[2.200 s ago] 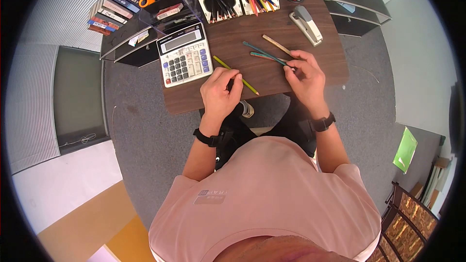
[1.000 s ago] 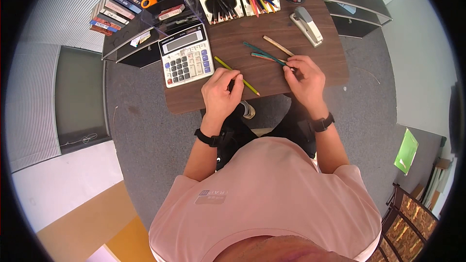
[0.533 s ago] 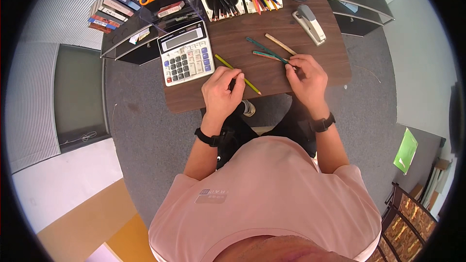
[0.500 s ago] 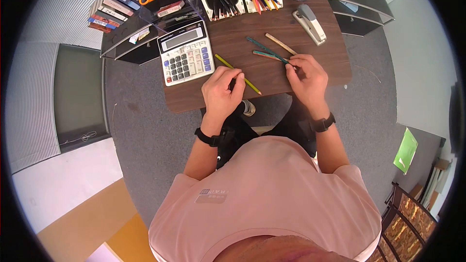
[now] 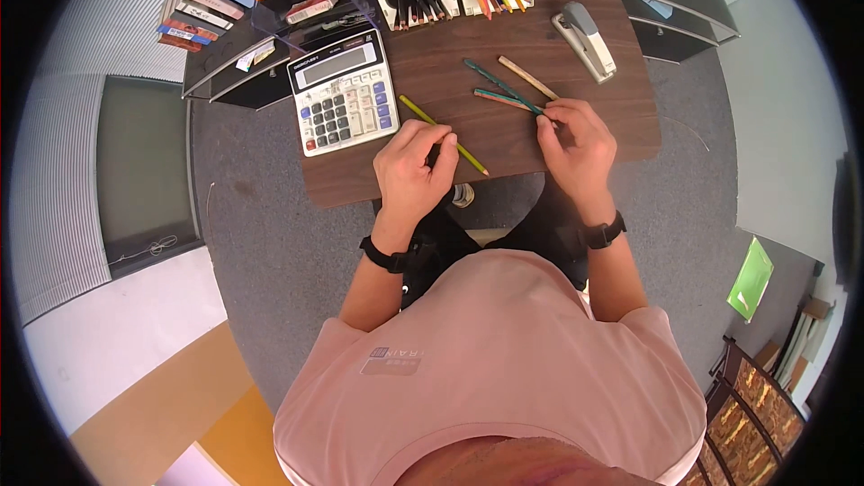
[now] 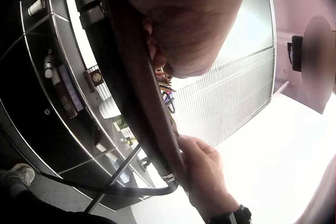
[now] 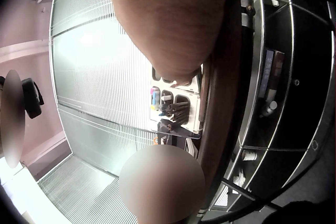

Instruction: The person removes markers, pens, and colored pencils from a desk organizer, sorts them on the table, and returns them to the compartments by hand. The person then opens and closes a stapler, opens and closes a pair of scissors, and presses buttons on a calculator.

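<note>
Loosely curled, the left hand (image 5: 412, 171) rests by a slim yellow-green pencil (image 5: 472, 159), the right hand (image 5: 580, 151) by a slender teal pencil (image 5: 500, 83), on woodgrain surface (image 5: 434, 63).

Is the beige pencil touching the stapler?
Apart. The head view shows bare tabletop between the beige pencil and the stapler.

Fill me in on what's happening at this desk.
A person is handling coloured pencils at a wooden desk. The right hand pinches the near end of a dark green pencil, with a red-and-green pencil and a pale wooden pencil lying beside it. The left hand lies over a yellow-green pencil; whether it grips that one is hidden. A calculator and a stapler sit nearby.
</note>
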Demonstrator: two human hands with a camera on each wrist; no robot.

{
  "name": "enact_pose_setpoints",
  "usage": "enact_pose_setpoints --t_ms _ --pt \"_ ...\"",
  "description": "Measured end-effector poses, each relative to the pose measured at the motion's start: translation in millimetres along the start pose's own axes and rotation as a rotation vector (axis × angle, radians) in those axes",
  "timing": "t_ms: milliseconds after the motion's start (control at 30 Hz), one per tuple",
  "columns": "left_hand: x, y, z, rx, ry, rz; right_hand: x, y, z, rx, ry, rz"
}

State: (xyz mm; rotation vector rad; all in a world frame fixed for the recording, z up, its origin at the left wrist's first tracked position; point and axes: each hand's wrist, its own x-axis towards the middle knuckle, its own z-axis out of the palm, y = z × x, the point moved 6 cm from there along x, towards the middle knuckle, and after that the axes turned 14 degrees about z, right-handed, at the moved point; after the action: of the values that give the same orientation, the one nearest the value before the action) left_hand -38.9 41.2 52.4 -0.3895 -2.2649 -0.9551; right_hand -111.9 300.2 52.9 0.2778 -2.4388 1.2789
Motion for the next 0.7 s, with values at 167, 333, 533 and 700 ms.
enact_pose_setpoints --t_ms 167,333,533,700 --pt "-0.2 0.1 0.3 0.004 -0.004 0.002 0.7 -2.1 -0.2 -0.003 0.001 0.0" --pt "1.2 2.2 -0.4 0.016 -0.011 -0.034 -0.1 -1.5 -0.7 0.007 0.002 0.007" --pt "0.2 1.0 0.4 0.012 -0.005 -0.007 0.0 -0.5 -0.7 0.005 0.003 -0.004" --pt "-0.4 0.6 0.4 0.008 0.001 -0.002 -0.4 -1.5 -1.4 0.009 -0.007 0.007"
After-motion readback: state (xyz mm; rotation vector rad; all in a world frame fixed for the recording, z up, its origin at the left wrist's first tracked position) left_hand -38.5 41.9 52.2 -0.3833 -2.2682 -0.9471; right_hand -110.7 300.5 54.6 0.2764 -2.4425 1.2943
